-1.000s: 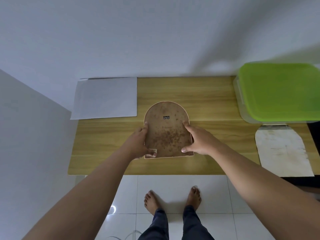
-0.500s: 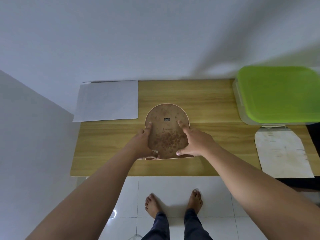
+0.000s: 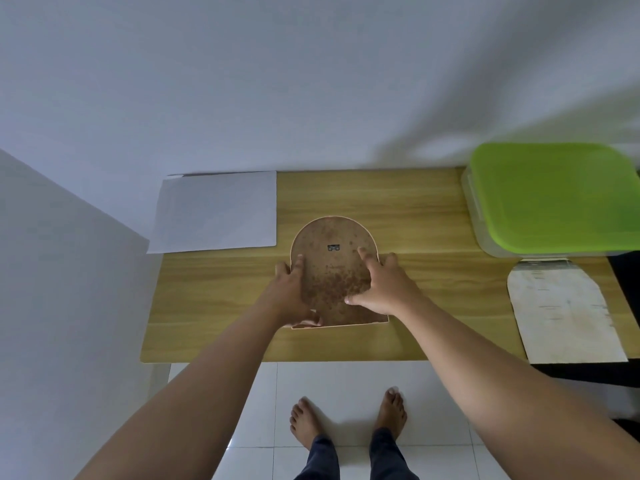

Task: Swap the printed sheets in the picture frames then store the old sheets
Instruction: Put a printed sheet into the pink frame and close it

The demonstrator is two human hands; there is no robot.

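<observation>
Head view.

- Frame (image 3: 334, 271): arch-topped and lying face down at the middle of the surface (image 3: 415, 209). Its brown speckled back is up, with a small hanger clip near the top.
- Left hand (image 3: 292, 296): grips the frame's 9 o'clock edge. One finger lies on the back, the others sit outside the rim, and the thumb is curled in at the bottom corner.
- Right hand (image 3: 382, 289): fingers (image 3: 360, 252) apart and fairly straight, pressing on the back toward 3 o'clock. One finger lies past the rim.
- White sheet (image 3: 214, 211): lies flat at 10 o'clock, well apart from the frame. No print can be made out from here.
- Arched sheet (image 3: 561, 313): stained, at 3 o'clock, overhanging the near edge. Its top sits just beside a box (image 3: 554, 199) with a green lid on, at 2 o'clock.

Progress, as judged:
- The arched sheet matches the frame's outline, so it is likely an old one already pulled.
- I cannot tell whether the back is being seated or loosened.
- Nothing is stored, since the lid is on the box.
- Only one frame is in sight.
- The task looks to be in its early or middle part.
</observation>
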